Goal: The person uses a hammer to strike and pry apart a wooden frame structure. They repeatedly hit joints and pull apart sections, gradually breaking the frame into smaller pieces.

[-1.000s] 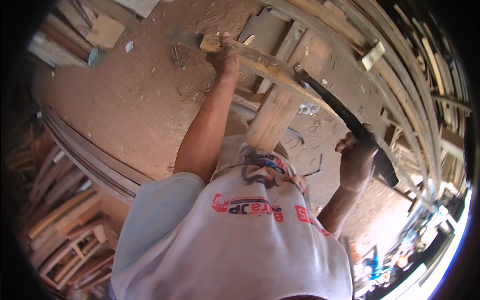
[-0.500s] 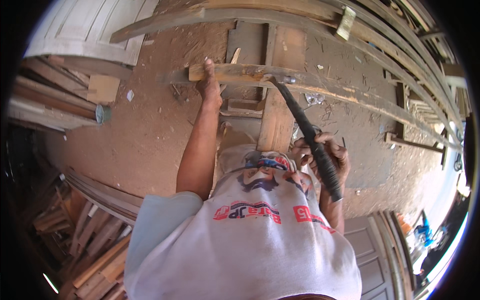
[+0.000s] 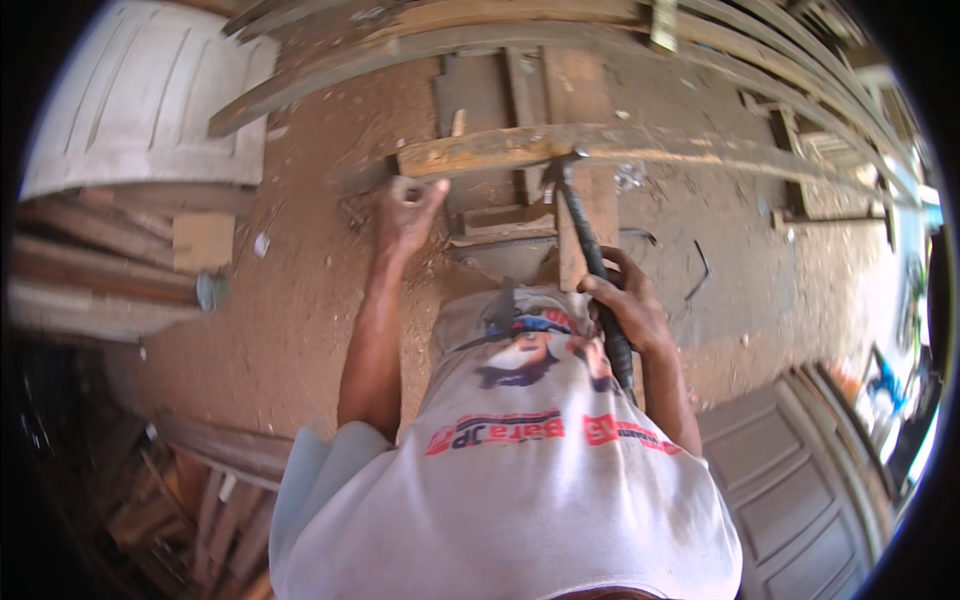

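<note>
My right hand [image 3: 632,305] is closed round the black-wrapped handle of a claw hammer [image 3: 588,222]. The hammer slants up and away from my body, its metal head by the near edge of a long wooden beam [image 3: 480,150] lying crosswise in front of me. My left hand [image 3: 407,212] is just below the beam's left end, with fingers curled in and thumb out to the right. Whether it holds anything is hidden. A dark, blurred flat piece [image 3: 366,176] juts left from the beam's end, above that hand.
Beyond the beam lie several long timbers [image 3: 430,45]. A white panelled door [image 3: 150,110] and stacked planks [image 3: 110,265] are at the left, a brown panelled door [image 3: 790,480] at the lower right. Boards [image 3: 575,90] lie under the beam on the dirt floor [image 3: 300,330].
My left hand has come off the beam's top, moved toward me and curled its fingers. The hammer has swung more upright and drawn closer to my body, its head now at the beam's near edge.
</note>
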A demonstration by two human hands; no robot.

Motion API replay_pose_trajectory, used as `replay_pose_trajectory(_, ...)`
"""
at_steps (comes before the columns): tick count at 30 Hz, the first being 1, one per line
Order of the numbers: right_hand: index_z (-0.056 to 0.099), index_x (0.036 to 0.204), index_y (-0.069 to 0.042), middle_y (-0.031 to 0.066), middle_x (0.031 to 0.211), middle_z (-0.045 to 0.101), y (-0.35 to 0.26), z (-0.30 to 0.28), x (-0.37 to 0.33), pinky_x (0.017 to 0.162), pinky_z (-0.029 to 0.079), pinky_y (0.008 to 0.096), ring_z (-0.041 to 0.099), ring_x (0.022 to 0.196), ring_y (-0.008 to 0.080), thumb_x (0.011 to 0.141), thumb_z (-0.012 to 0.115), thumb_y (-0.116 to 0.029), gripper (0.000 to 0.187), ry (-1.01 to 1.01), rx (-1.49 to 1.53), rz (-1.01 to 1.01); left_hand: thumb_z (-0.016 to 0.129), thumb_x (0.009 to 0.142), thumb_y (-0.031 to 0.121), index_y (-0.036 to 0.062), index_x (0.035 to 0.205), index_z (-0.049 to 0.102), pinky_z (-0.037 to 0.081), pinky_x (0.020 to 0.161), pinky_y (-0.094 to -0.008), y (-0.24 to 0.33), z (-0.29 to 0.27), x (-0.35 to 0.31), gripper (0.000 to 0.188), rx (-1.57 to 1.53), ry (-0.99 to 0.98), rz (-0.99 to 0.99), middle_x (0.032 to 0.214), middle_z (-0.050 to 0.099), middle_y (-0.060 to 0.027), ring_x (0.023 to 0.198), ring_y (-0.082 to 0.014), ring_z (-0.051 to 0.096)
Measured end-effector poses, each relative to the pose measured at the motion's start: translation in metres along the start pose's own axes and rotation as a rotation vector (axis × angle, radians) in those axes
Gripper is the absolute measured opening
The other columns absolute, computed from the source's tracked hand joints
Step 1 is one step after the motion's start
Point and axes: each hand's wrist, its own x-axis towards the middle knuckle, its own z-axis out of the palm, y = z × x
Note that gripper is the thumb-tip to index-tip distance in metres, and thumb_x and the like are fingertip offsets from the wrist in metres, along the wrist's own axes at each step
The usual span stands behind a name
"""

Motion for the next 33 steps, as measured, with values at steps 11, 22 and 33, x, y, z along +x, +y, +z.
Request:
replay_pose_trajectory(11,0.053,0.136,0.007,0.0044,0.081,0.064,0.041,0.082,-0.03,0.053,0.047,0.0242,0.059,0.061,0.0098,0.086,0.085,-0.028,0.07,0.238,0.102,0.056,0.088,0.067,0.04,0.0089,0.156,0.034,0.049,0.108,-0.0531,0.033,0.0,0.079,0.109,0.739,-0.393,0.764,0.139,0.057,-0.0286,0.124,-0.0442,0.06)
replay_pose_trajectory(22,0.047,0.141,0.008,0.0054,0.083,0.064,0.108,0.164,-0.09,0.048,0.047,0.0253,0.06,0.057,0.0115,0.084,0.086,-0.03,0.078,0.458,0.447,0.025,0.079,0.071,0.021,0.0047,0.147,0.045,0.051,0.105,-0.0452,-0.013,-0.066,0.08,0.085,0.658,-0.766,0.634,0.132,0.065,-0.0221,0.122,-0.0335,0.064)
replay_pose_trajectory(33,0.042,0.144,0.011,0.0052,0.082,0.062,0.193,0.305,-0.121,0.048,0.05,0.0277,0.061,0.057,0.0133,0.082,0.087,-0.025,0.084,0.687,0.763,-0.074,0.084,0.073,0.028,-0.0007,0.146,0.046,0.048,0.107,-0.0404,-0.092,-0.116,0.086,0.087,0.561,-1.021,0.596,0.136,0.061,-0.018,0.125,-0.0286,0.059)
